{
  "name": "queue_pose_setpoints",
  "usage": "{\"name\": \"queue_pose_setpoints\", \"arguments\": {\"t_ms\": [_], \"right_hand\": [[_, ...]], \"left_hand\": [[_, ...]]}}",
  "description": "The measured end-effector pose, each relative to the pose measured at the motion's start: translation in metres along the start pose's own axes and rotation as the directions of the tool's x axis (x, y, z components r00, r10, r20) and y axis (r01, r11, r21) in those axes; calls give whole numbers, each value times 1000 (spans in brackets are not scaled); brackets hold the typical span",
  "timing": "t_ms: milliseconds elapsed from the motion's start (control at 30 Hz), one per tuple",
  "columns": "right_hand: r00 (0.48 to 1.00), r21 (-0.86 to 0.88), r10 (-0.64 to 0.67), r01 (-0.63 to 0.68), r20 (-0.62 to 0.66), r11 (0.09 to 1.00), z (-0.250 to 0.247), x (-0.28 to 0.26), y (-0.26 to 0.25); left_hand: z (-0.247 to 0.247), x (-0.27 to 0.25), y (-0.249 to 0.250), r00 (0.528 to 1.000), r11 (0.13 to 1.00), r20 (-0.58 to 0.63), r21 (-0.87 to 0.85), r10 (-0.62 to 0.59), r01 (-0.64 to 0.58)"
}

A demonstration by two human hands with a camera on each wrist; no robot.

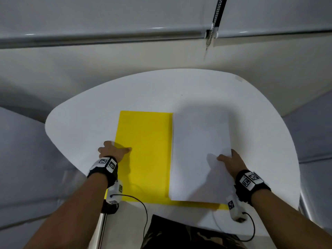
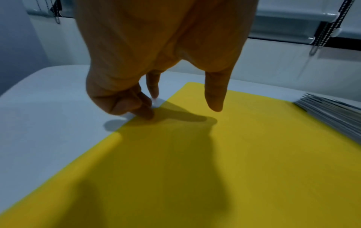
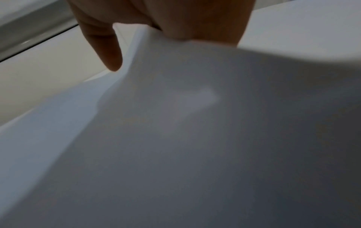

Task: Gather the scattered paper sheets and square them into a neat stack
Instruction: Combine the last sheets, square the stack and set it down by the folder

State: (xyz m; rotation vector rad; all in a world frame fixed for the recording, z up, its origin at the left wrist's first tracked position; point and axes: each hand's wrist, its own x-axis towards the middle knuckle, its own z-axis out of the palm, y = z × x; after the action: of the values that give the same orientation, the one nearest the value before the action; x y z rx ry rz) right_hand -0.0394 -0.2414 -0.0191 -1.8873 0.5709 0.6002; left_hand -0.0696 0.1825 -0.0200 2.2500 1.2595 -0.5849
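Note:
A yellow sheet (image 1: 143,155) lies flat in the middle of the white rounded table (image 1: 86,123). My left hand (image 1: 116,149) is at its left edge. In the left wrist view its fingertips (image 2: 148,114) touch the table right at the edge of the yellow sheet (image 2: 215,154), and the thumb hangs just above the paper. My right hand (image 1: 231,161) grips a stack of white sheets (image 1: 199,150) by its right edge, thumb on top. The stack is raised and tilted over the yellow sheet's right part. The white stack (image 3: 195,138) fills the right wrist view under that hand (image 3: 175,23).
A grey sill with a blind rail and bead chain (image 1: 213,24) runs behind the table. Camera cables (image 1: 143,209) trail over the table's near edge, above my camouflage trousers (image 1: 179,234). A metal pole (image 1: 100,229) stands at lower left.

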Motion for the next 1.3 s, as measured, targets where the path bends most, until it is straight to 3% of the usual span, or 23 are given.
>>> {"name": "queue_pose_setpoints", "arguments": {"t_ms": [100,233,400,500,633,733,900,1067,1133,1200,1300], "right_hand": [[998,-98,-39,34,-49,995,-1,-5,0],[992,-158,-65,47,-110,986,0,-8,2],[987,-159,-72,48,-147,986,-4,-7,8],[987,-185,-73,46,-142,982,-9,-7,11],[990,-194,-60,34,-129,980,-14,-2,11],[992,-194,-38,14,-122,981,-15,1,10],[991,-242,16,-47,-129,969,-20,5,6],[997,-368,-29,-1,-75,930,-30,6,10],[997,-362,-73,62,-17,930,-37,5,14],[999,-214,-38,41,18,976,-48,3,16],[991,156,116,-125,68,980,-64,-1,16]], "left_hand": [[-8,7,-2,1000,984,29,177,3,-8],[-8,13,0,993,955,117,293,13,-47],[-5,1,1,997,988,70,151,10,-21],[-10,-3,-7,995,1000,102,-3,25,-24],[-37,-21,-3,949,980,243,-56,199,-191],[-78,-57,17,853,929,376,-221,363,-298],[-97,-137,74,611,808,550,-236,570,-540],[-40,-179,119,404,814,751,-298,522,-499],[-3,-169,125,437,798,707,-307,556,-518],[30,-152,126,540,752,571,-233,619,-616],[70,-135,113,550,551,529,175,647,-816]]}}
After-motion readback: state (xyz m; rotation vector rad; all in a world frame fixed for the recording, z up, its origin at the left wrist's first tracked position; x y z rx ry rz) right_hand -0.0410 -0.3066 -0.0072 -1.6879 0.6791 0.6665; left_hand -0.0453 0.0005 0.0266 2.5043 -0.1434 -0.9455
